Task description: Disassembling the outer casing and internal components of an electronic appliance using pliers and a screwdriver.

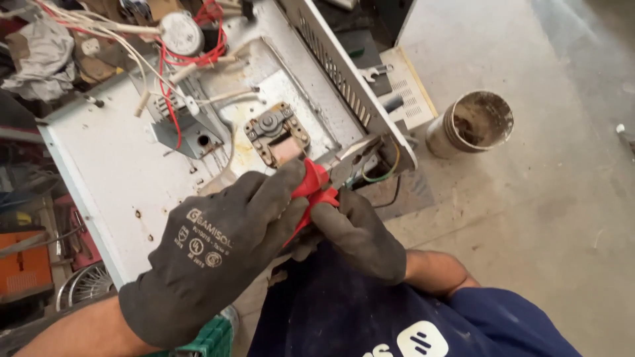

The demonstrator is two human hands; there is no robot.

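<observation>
Both my hands wear dark grey work gloves. My left hand (211,258) and my right hand (360,235) meet on the red handles of a pair of pliers (312,188), whose metal nose points at the corner of an opened white metal appliance casing (106,165). A small fan motor (276,135) with a copper coil is fixed inside the casing just beyond the pliers. Red and white wires (173,63) run over the casing to a round timer motor (180,33). A yellow-green wire (383,173) loops out at the casing's corner.
A dirty round tin (471,124) stands on the concrete floor to the right. A spanner (376,71) lies on a flat panel behind the casing. Orange tools and clutter (26,264) crowd the left side. A green crate (211,340) sits below my left wrist.
</observation>
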